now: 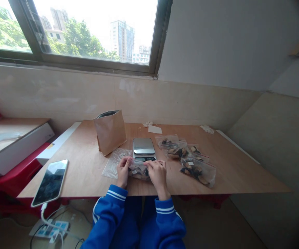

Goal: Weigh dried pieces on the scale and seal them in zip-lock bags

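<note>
Both hands — left hand [123, 170] and right hand [157, 173] — pinch the ends of a small clear bag [138, 171] of dark pieces, held at the near edge of the wooden surface [87, 166]. Just beyond lies a digital scale [144, 146]; a brown paper bag [110, 131] stands far left — filled bags [188, 160] lie right.

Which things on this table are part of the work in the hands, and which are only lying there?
In use: small clear bag held by left hand and right hand; scale; filled bags; empty clear bags; brown paper bag.

Lying about: phone; paper scraps; power strip.
</note>
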Demonstrator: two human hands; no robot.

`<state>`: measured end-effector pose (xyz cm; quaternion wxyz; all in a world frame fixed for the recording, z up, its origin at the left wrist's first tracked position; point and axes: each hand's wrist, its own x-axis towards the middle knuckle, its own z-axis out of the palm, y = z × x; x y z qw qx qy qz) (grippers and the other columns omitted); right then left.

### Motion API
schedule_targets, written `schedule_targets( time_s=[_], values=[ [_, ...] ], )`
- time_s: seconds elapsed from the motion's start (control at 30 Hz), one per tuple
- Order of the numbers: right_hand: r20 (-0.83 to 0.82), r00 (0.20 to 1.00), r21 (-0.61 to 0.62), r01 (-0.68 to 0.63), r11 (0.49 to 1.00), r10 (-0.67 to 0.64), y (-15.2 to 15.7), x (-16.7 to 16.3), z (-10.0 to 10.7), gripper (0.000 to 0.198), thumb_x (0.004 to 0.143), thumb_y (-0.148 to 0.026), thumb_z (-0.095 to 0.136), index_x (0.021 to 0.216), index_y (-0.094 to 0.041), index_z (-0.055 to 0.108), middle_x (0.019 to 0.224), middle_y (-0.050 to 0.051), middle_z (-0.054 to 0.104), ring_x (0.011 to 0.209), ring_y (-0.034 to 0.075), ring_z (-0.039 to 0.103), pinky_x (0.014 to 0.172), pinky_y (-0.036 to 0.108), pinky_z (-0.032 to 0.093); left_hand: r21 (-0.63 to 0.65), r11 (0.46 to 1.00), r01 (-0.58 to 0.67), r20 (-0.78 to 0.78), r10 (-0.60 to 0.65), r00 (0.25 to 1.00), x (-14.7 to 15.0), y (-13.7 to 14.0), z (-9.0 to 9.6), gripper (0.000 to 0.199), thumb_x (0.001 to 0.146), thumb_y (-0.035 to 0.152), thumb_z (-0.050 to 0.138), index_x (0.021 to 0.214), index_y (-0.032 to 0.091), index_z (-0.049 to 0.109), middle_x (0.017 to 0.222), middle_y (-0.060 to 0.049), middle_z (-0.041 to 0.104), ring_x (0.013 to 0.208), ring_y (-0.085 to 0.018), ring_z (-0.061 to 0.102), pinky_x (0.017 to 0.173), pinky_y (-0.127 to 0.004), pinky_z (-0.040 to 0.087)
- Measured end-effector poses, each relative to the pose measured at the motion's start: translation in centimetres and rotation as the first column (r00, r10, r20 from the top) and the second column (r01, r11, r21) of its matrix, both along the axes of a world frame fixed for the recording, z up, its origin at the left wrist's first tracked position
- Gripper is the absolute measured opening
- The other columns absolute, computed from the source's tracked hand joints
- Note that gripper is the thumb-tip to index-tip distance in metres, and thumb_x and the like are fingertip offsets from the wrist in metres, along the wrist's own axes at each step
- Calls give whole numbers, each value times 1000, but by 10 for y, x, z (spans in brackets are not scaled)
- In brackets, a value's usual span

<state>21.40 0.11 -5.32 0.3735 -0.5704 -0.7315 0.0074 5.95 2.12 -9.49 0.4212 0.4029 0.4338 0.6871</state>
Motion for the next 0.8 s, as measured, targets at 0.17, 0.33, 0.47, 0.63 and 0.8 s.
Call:
schedule_targets(
  time_s=[0.17, 0.33, 0.47, 0.63, 0.8],
  values=[
    [0, 1000, -40, 21, 999, -21, -2, 6, -4, 22, 94, -19, 53, 88, -25, 73, 77, 2, 73, 76, 18, 62, 82, 32, 33, 11, 1000, 18, -26, -17, 999, 1, -3, 5, 30, 77, 47, 68, 77, 17, 69, 72, -1, 64, 71, -14, 57, 68, -24, 45],
    [-25, 1000, -104, 12, 994, -15, -4, 20, -8, 23, 90, -16, 55, 85, -26, 75, 80, 3, 72, 80, 20, 61, 77, 30, 35, 13, 1000, -24, -47, 25, 999, 0, -4, 6, 30, 78, 47, 68, 77, 17, 69, 68, 1, 61, 67, -13, 54, 64, -23, 44],
    [-85, 996, -94, 26, 995, -34, -6, 22, -9, 29, 88, -10, 52, 81, -25, 76, 82, 3, 74, 77, 20, 62, 79, 31, 36, -5, 1000, -21, -57, 20, 998, 1, -5, 8, 32, 74, 48, 70, 74, 17, 69, 70, -1, 63, 68, -14, 56, 65, -24, 45],
    [-134, 991, -105, -21, 994, 7, -6, 23, -11, 23, 91, -22, 53, 90, -26, 76, 84, 4, 74, 80, 22, 63, 77, 32, 39, -6, 997, -82, -67, 82, 994, 1, -5, 8, 33, 74, 50, 69, 72, 17, 68, 65, 0, 60, 64, -13, 53, 61, -23, 43],
    [-221, 973, -77, -84, 994, 65, -2, 39, -21, 26, 91, -27, 52, 84, -27, 77, 83, 5, 75, 79, 22, 64, 77, 33, 43, 2, 999, -47, -151, 47, 987, 2, -5, 4, 31, 79, 48, 65, 76, 18, 69, 68, 0, 62, 66, -13, 55, 64, -24, 44]
  ],
)
